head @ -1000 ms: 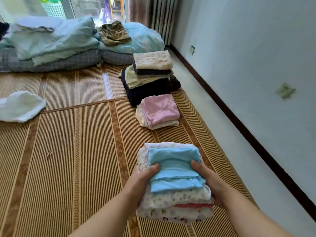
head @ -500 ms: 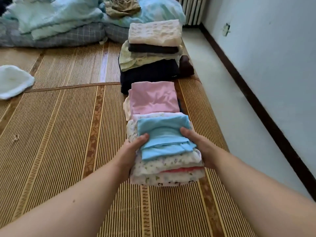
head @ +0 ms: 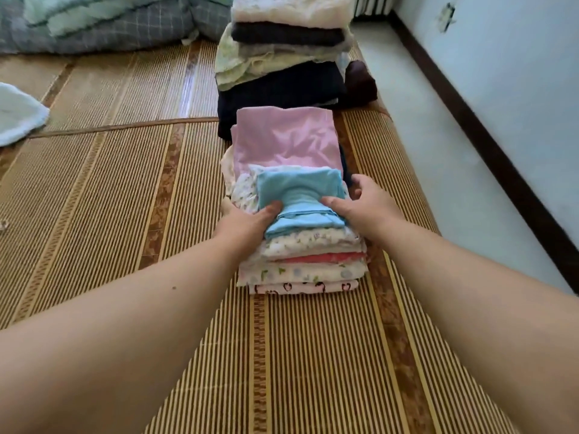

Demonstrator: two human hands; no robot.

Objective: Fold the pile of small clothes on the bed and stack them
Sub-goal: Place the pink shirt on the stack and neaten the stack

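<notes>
A stack of folded small clothes (head: 302, 267), patterned white and pink layers with a light blue piece (head: 297, 195) on top, rests on the bamboo mat (head: 125, 214). My left hand (head: 247, 220) grips its left side with the thumb on the blue piece. My right hand (head: 360, 203) holds the right side, thumb on top, fingers partly spread. The stack's far edge overlaps a low pile topped by a pink garment (head: 285, 139). Beyond that stands a taller pile of folded clothes (head: 282, 57) in dark, pale green and cream.
A white fluffy cloth (head: 18, 114) lies at the left edge. Folded quilts and pillows (head: 109, 20) fill the far end. The mat's right edge meets a pale floor strip (head: 438, 136) along the wall (head: 517, 73) with a dark skirting.
Both hands carried the blue-topped stack forward across the mat until it reached the pink-topped pile. It now sits on the mat, and my right hand's fingers have loosened.
</notes>
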